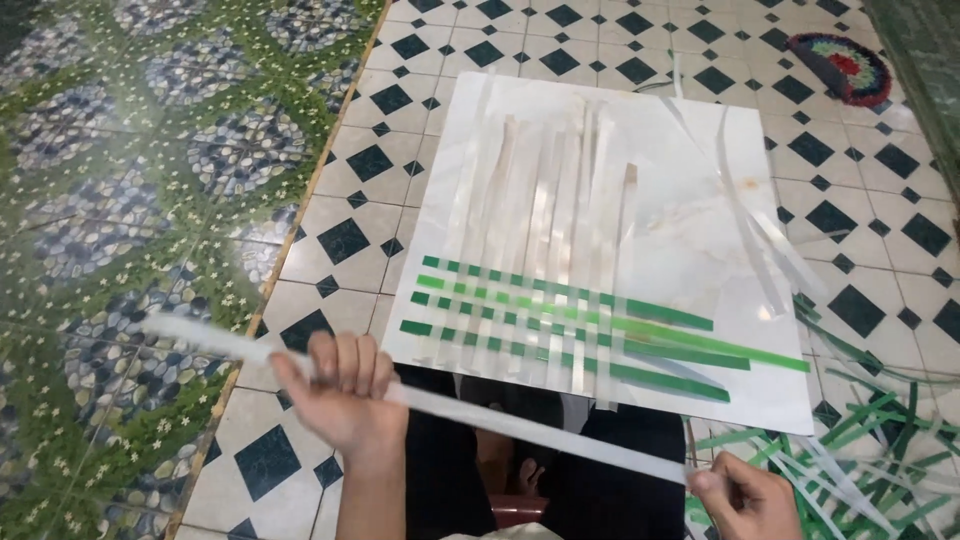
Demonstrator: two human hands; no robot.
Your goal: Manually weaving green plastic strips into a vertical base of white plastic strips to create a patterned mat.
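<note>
Left hand and right hand each keep a clenched grip on one white strip; beyond it lies the woven mat on a white board.

A home floor, used as a craft spot. Under and around the hands, glossy floor tiles in white with black diamonds; to the left of the left hand, green flowered tiles. Ahead of both hands, a pale marble-look board laid flat on the floor. Far ahead to the right, a small crocheted round mat.
</note>
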